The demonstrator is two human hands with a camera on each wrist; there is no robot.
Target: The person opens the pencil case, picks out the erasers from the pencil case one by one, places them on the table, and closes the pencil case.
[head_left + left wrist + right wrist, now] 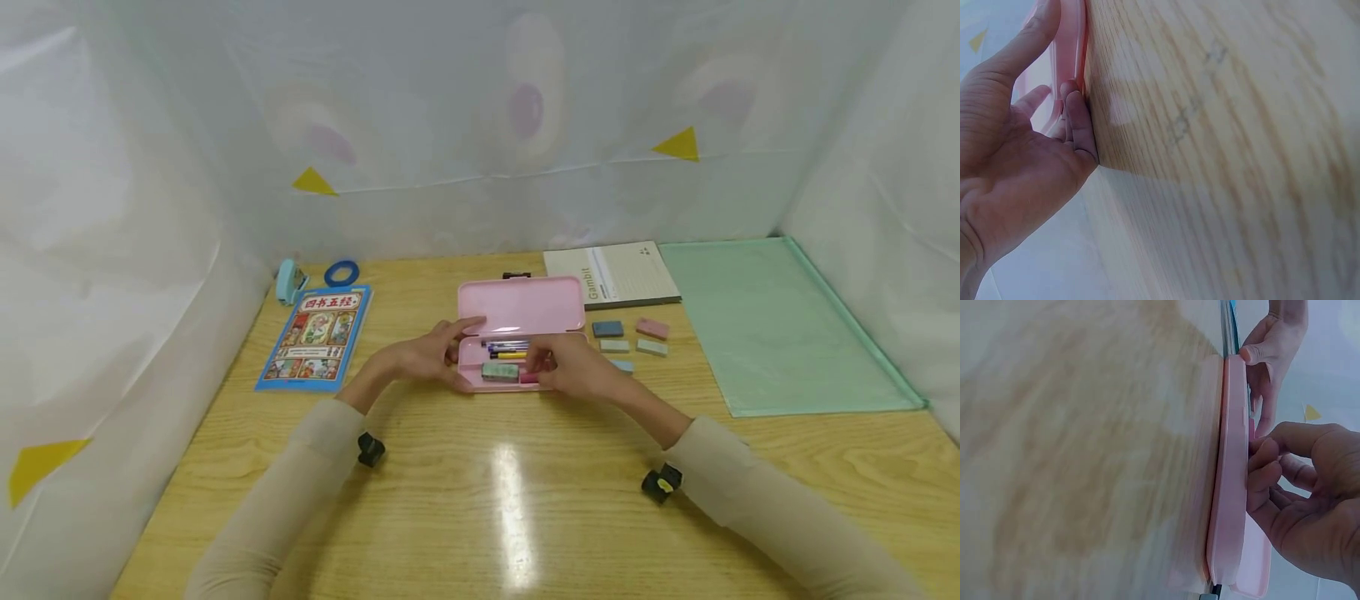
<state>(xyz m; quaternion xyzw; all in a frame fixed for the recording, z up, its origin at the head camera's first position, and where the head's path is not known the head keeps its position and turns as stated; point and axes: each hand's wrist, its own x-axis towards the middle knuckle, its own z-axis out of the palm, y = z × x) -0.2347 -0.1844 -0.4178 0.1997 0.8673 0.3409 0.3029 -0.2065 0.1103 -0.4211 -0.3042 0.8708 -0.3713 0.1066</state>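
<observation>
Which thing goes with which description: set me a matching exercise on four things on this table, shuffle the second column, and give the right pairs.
Things:
1. stapler
2. pencil case
3. Gambit notebook
4. picture-covered book

Descriptions:
A. off-white cover, beside the green sheet
B. blue-bordered cover with a red title, left of the left hand
C. light blue, at the far left corner of the table
D. pink, lid open, with the right hand at its contents

Right pairs: 1-C, 2-D, 3-A, 4-B
</observation>
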